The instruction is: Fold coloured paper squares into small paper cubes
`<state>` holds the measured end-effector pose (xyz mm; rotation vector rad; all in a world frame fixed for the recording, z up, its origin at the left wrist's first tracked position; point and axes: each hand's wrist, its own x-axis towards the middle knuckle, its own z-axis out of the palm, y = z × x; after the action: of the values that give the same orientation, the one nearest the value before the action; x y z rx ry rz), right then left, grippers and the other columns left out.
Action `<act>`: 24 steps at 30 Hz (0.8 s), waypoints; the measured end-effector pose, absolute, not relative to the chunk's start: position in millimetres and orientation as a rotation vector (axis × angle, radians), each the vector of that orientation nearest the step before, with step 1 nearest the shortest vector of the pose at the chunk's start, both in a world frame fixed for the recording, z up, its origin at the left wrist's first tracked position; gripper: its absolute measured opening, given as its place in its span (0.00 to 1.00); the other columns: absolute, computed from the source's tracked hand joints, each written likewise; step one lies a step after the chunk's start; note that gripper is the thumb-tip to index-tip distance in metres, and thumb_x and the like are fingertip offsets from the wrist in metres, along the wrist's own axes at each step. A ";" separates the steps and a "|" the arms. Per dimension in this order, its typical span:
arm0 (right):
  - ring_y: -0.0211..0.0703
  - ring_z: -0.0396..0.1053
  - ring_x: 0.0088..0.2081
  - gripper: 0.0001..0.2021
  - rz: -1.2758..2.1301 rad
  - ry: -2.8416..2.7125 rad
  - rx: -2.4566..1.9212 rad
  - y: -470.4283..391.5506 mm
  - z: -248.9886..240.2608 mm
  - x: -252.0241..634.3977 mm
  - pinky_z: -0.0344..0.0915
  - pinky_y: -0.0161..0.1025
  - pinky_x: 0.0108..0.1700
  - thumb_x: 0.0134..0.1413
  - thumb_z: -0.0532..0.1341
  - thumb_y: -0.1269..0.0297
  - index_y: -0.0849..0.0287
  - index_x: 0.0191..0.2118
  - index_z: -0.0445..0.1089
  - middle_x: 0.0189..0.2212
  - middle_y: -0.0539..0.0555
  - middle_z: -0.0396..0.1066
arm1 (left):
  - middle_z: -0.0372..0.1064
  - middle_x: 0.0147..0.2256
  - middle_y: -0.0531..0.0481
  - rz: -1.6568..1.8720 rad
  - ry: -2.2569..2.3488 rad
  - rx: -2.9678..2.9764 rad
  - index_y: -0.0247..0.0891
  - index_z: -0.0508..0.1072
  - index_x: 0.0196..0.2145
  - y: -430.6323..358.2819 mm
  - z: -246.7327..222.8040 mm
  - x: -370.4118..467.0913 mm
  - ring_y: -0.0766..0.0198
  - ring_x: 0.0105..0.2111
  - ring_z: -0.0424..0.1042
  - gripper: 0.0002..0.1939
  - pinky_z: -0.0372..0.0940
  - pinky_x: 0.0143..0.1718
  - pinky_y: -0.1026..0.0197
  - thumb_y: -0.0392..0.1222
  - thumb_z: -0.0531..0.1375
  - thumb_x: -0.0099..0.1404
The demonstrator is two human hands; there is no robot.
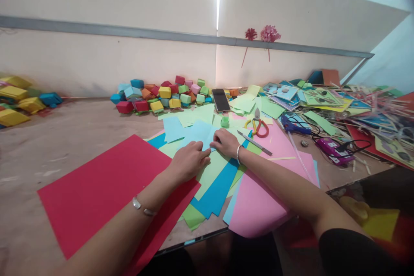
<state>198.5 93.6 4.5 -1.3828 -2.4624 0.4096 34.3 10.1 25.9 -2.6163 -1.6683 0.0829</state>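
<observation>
A light blue sheet of paper lies over pale green sheets in front of me. At its near edge my left hand is closed, with fingertips pressed together on the paper. Just beside it, my right hand has curled fingers gripping the same sheet's right part. The fingertips nearly meet, and the paper between them is partly hidden. Under my left forearm is a large red sheet. A craft knife and red-and-yellow-handled scissors lie right of my right hand. Pink paper spreads under my right forearm.
Small coloured paper boxes are heaped along the wall, with yellow ones farther left. A phone lies behind the paper. To the right are a blue glue gun, a purple power strip and piled decorated cards.
</observation>
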 end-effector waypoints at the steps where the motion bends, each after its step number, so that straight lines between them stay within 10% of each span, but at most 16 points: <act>1: 0.39 0.62 0.38 0.09 0.439 -2.458 -1.347 94.4 4.9 200.2 0.56 0.34 0.37 0.57 0.67 0.61 0.60 0.35 0.69 0.36 0.51 0.65 | 0.67 0.39 0.43 0.090 -1.663 -2.622 0.42 0.76 0.49 10.7 25.4 33.7 0.52 0.43 0.66 0.17 0.58 0.32 0.57 0.44 0.50 0.72; 24: 0.35 0.64 0.29 0.14 0.522 -2.598 -1.472 116.1 25.9 230.9 0.54 0.32 0.29 0.47 0.71 0.64 0.60 0.23 0.66 0.27 0.48 0.70 | 0.69 0.37 0.43 0.169 -1.475 -2.626 0.43 0.76 0.49 8.3 34.6 30.8 0.52 0.39 0.66 0.16 0.56 0.32 0.56 0.44 0.51 0.73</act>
<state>230.9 116.1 25.9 -1.4716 -2.5978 0.5222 30.8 8.3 34.6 -2.6255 -1.4749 0.1687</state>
